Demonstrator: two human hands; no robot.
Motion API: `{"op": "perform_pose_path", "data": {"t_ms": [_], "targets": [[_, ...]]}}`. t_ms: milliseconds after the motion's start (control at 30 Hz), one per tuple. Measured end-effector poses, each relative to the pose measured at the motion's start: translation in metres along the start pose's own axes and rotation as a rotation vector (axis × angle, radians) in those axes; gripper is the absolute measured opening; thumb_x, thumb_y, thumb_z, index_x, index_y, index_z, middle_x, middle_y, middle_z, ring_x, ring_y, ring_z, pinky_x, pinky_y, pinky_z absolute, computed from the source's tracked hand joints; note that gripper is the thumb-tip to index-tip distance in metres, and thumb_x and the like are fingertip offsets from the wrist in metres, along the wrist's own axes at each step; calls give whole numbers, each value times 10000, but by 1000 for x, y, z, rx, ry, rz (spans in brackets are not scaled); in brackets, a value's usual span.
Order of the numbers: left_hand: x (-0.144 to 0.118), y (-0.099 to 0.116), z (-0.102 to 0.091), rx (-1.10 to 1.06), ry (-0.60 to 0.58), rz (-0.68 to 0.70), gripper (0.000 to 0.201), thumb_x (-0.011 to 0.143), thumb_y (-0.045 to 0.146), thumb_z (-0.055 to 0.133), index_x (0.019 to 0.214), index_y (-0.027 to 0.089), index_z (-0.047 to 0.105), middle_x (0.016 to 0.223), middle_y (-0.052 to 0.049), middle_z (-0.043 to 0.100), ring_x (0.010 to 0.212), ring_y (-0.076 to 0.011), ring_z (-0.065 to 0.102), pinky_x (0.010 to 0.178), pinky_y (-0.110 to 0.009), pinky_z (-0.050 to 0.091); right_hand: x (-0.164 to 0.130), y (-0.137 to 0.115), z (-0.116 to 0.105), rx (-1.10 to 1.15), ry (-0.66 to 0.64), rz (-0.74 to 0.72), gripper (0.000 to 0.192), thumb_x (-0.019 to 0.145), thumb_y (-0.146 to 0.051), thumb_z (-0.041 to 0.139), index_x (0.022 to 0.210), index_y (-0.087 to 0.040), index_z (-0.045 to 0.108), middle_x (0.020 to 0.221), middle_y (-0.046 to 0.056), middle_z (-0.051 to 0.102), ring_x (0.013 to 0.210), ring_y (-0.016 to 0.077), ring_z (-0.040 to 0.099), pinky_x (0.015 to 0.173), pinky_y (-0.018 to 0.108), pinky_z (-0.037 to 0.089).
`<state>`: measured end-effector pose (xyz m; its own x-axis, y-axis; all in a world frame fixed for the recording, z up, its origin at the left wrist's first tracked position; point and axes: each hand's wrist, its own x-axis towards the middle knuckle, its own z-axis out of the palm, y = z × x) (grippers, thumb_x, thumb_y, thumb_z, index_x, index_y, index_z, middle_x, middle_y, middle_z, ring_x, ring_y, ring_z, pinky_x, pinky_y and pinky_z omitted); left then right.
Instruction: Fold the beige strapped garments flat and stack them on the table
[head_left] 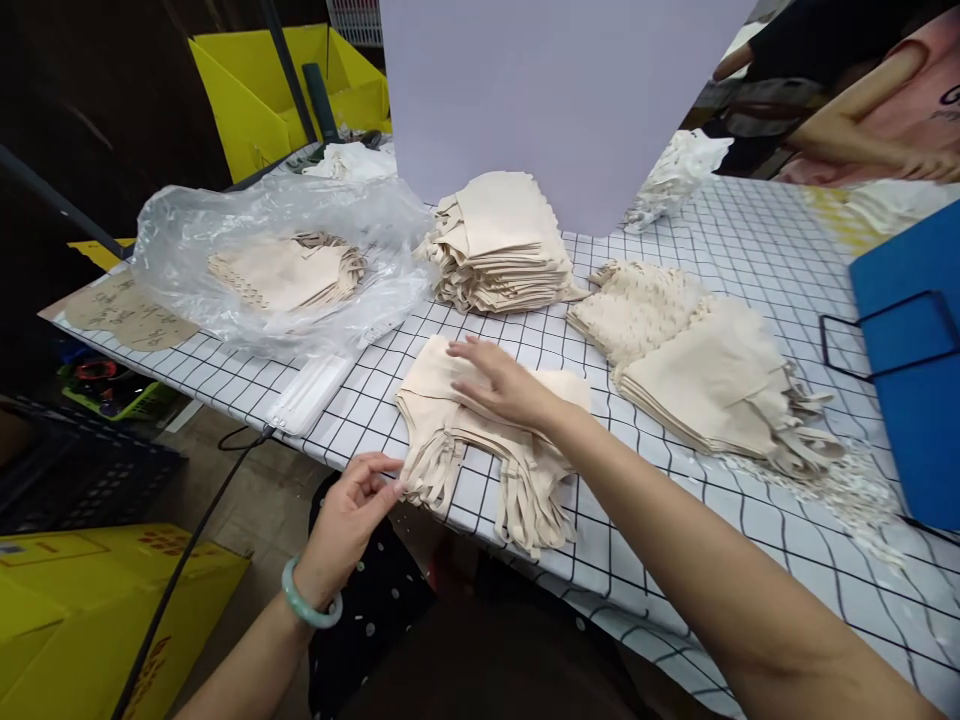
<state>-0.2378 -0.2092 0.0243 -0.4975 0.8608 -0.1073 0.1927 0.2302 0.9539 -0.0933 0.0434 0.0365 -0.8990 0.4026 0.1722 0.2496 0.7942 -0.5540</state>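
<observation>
Item 1: small fabric stack (480, 420), lower centre of the frame, straps hanging over the table (750, 260) edge. I see my right hand (504, 382) lying flat on top, fingers spread and loose, apparently pinning the pieces so they stay squared.
Item 2: my left hand (346, 520), lower left, fingers narrowed to a pinch on the dangling straps (431, 470) at the stack's near corner; a green bracelet (309, 606) sits at the wrist.
Item 3: tall pile (499, 245), upper centre.
Item 4: slanted pile (705, 370), centre right.
Item 5: plastic bag (277, 260) holding more pieces, upper left.
Item 6: another person's arm (862, 120), upper right.
</observation>
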Motion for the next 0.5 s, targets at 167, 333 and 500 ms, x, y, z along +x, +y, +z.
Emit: {"op": "perform_pose_path", "data": {"t_ms": [167,333,500], "targets": [[54,37,21,481,23,583,252,978,238,475,1116,174,676,1172,-92,654,1155,-208,586,1043,-390,471,-60,-17,-17,-156,18,25,143,943,-274,570,916,-206,693,951,76,697,930,235,585,880,424,418],[135,62,84,1003,-439,563,442,1017,297,390,1411,136,510,1585,-98,371,1502,-281,237,1239,-542,139,-77,-18,9,-279,-43,92,78,897,-220,639,919,-182,703,930,78,672,905,232,534,831,377,411],[154,53,105,1185,-569,395,650,1017,445,350,1578,152,200,1661,-91,134,1535,-281,107,1237,-538,99,-66,-24,20,-294,-32,229,82,839,-122,632,801,-178,679,924,77,650,919,247,497,794,364,397]]}}
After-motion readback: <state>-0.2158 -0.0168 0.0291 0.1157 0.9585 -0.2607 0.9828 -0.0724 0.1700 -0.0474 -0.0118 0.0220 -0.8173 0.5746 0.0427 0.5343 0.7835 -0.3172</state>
